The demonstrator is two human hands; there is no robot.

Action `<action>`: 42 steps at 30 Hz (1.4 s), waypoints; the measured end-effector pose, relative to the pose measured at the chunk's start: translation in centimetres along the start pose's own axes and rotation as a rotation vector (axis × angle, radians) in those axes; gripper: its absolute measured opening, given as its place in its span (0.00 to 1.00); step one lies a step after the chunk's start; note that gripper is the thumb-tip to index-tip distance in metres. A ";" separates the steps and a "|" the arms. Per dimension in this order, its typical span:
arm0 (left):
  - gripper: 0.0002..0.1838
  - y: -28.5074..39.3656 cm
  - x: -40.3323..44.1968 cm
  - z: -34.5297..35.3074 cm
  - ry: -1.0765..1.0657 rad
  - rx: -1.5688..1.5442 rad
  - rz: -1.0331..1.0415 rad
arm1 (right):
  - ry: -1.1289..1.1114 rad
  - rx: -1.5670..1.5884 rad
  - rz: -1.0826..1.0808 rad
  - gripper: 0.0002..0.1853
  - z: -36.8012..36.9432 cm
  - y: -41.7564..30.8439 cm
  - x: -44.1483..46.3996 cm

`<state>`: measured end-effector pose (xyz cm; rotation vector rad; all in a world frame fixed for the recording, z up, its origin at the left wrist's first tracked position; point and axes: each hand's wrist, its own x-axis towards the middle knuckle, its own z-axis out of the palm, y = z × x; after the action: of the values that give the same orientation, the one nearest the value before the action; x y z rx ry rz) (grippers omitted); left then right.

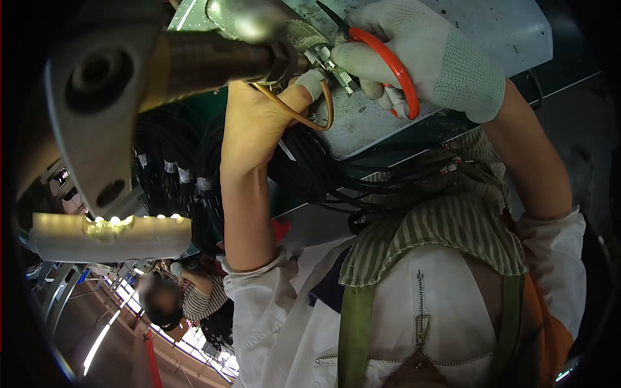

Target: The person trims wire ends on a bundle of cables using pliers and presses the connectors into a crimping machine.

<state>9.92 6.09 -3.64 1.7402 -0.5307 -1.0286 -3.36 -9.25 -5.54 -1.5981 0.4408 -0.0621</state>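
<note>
Gloved in white, my right hand is closed around red-handled scissors or snips, whose dark tip points up and left. Its thumb and fingertips are at a small metal connector piece. From the other side, my left hand, bare apart from a covered fingertip, is closed at the same piece. A brown cable loop curves beside the left fingers. What the left fingers hold is partly hidden by the metal fixture in front.
A metal arm with a bolt and a lamp-like part fill the left foreground. Bundles of black cables hang by the light work tray and across my striped apron. A co-worker is at lower left.
</note>
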 end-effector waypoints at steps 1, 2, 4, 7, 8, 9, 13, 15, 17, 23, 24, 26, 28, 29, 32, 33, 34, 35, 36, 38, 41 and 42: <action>0.03 -0.5 0.0 -0.3 0.015 0.030 0.018 | -0.001 0.001 -0.002 0.15 0.0 0.0 0.0; 0.03 -0.8 0.1 -0.4 0.029 0.060 0.039 | -0.001 0.001 -0.004 0.15 0.1 0.1 0.1; 0.07 -0.6 -0.1 -0.4 0.044 0.069 -0.010 | -0.004 0.001 -0.007 0.15 0.1 0.1 0.1; 0.14 -0.5 -0.4 0.1 0.067 -0.002 -0.002 | -0.005 0.002 -0.015 0.15 0.3 0.0 0.1; 0.14 -0.6 -0.2 -0.2 0.060 0.055 0.011 | -0.004 0.001 -0.015 0.15 0.2 0.1 0.2; 0.13 -0.7 -0.2 -0.3 0.054 0.111 0.023 | -0.007 0.001 -0.015 0.15 0.3 0.1 0.2; 0.15 -1.0 -0.2 -0.8 -0.004 0.030 0.056 | -0.013 0.000 -0.017 0.15 0.3 0.1 0.3; 0.14 -0.9 -0.3 -0.7 0.013 -0.010 0.005 | -0.017 -0.005 -0.024 0.15 0.4 0.1 0.3; 0.14 -0.8 -0.3 -0.6 0.027 -0.049 -0.044 | -0.017 -0.008 -0.028 0.15 0.6 0.0 0.3; 0.04 -1.3 -0.5 -1.8 -0.099 -0.003 -0.039 | -0.016 -0.047 -0.072 0.16 1.0 0.1 0.4; 0.04 -1.4 -0.8 -1.5 -0.101 -0.001 -0.034 | -0.012 -0.062 -0.089 0.16 1.1 0.1 0.4; 0.03 -1.7 -1.5 -0.2 -0.049 -0.351 0.062 | 0.014 -0.162 -0.228 0.15 0.9 0.6 0.1; 0.06 -2.3 -2.5 0.2 0.159 -0.312 0.068 | 0.053 -0.328 -0.456 0.15 0.5 1.5 -0.4; 0.07 -2.4 -3.1 0.5 0.266 -0.308 0.056 | 0.056 -0.369 -0.516 0.15 0.3 1.5 -0.9; 0.09 -3.1 -5.3 0.2 0.413 -0.412 0.148 | 0.034 0.138 -0.034 0.16 -0.4 -0.2 -4.1; 0.10 -3.0 -6.4 -0.2 0.255 -0.429 0.173 | -0.008 0.189 0.044 0.17 -1.1 -0.9 -4.9; 0.10 -3.0 -7.2 -0.1 0.174 -0.483 0.166 | -0.003 0.184 0.053 0.17 -1.1 -0.8 -5.4; 0.11 -2.9 -7.8 0.2 0.093 -0.536 0.161 | -0.012 0.163 0.023 0.18 -1.0 -0.5 -5.9; 0.11 -2.2 -8.5 1.2 0.068 -0.544 0.135 | -0.024 0.142 -0.010 0.18 -1.0 -0.2 -6.3; 0.10 -2.1 -9.1 2.1 -0.036 -0.518 0.154 | -0.039 0.148 -0.056 0.19 -1.0 -0.4 -7.1; 0.16 -1.9 -10.0 3.6 -0.089 -0.436 0.180 | -0.072 0.176 -0.039 0.20 -1.3 -0.9 -7.9; 0.18 -1.8 -10.4 3.6 -0.068 -0.387 0.110 | -0.070 0.149 -0.026 0.14 -1.5 -1.2 -8.1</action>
<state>1.10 12.60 -1.73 1.3253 -0.4311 -1.0381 -11.02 -8.10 -2.40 -1.4550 0.3527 -0.0577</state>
